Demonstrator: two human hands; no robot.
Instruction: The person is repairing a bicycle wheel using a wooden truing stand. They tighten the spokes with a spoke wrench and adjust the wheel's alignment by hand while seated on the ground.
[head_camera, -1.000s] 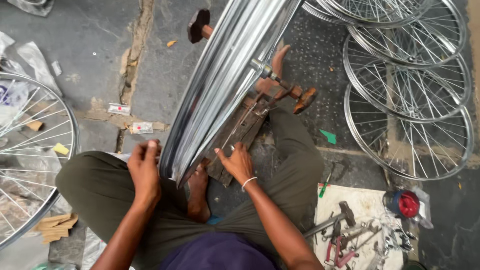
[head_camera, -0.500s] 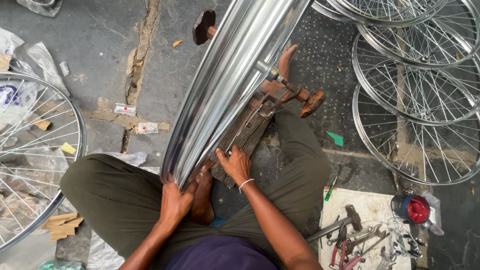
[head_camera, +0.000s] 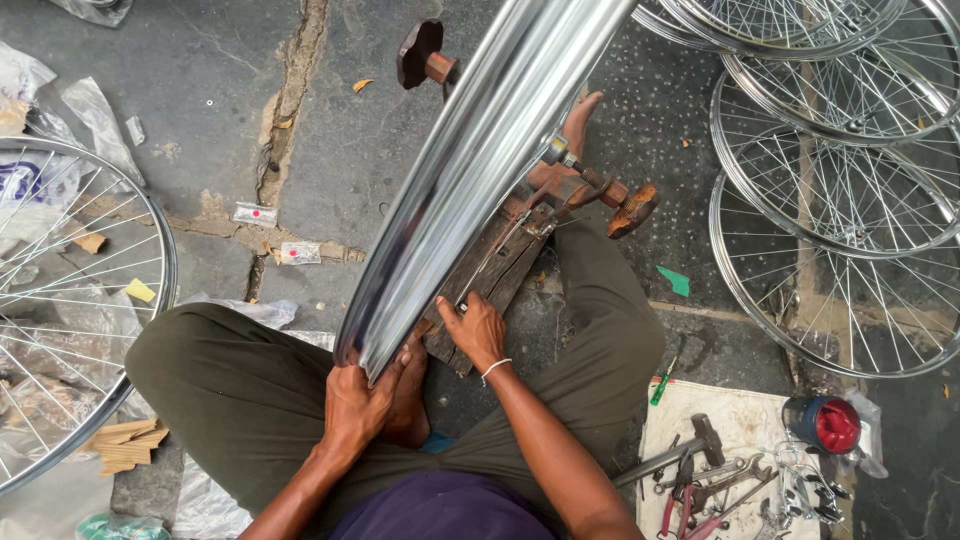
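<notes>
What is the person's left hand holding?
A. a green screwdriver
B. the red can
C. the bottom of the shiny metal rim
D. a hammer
C: the left hand wraps its fingers round the lower end of the shiny metal rim, while the right hand rests on the wooden stand beside it.

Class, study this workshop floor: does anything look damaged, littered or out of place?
Yes. The concrete floor has a broken crack running down it, with paper scraps lying beside it. A green scrap lies by the person's knee. Plastic wrapping is strewn near the left wheel.
</notes>
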